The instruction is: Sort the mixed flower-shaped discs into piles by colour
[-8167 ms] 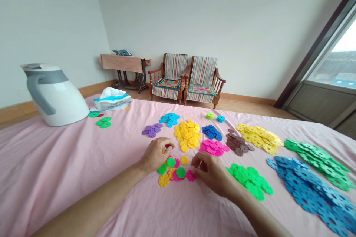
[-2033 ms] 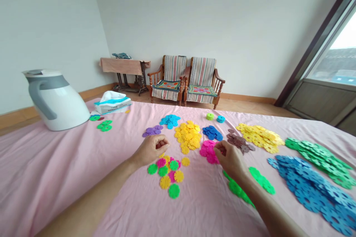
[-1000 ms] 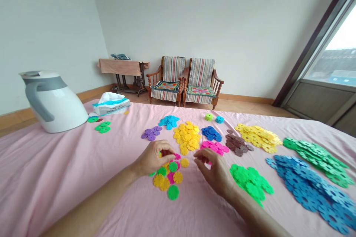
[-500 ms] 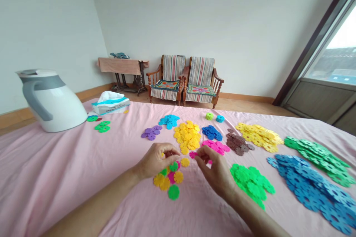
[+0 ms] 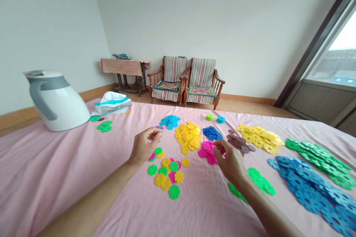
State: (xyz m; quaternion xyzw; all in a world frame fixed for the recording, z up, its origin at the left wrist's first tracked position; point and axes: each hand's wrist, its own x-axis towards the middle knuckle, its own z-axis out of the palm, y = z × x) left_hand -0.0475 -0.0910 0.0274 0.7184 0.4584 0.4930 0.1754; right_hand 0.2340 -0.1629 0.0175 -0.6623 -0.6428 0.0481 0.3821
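Observation:
My left hand hovers over the pink cloth beside the small purple pile, thumb and fingers pinched on something too small to make out. My right hand reaches onto the pink pile, fingers curled with a pink disc at the tips. Between my hands lies a mixed scatter of green, yellow and pink discs. Behind it lie sorted piles: yellow, light blue, dark blue and brown. My right wrist partly covers a green pile.
Larger heaps lie at the right: yellow, green, blue. A white kettle, a tissue pack and a few green discs stand at the back left. Two small rings lie at the far edge. Two chairs stand beyond.
My left hand has left the mixed scatter and moved up and left toward the purple pile. My right hand has carried a pink disc right, onto the pink pile.

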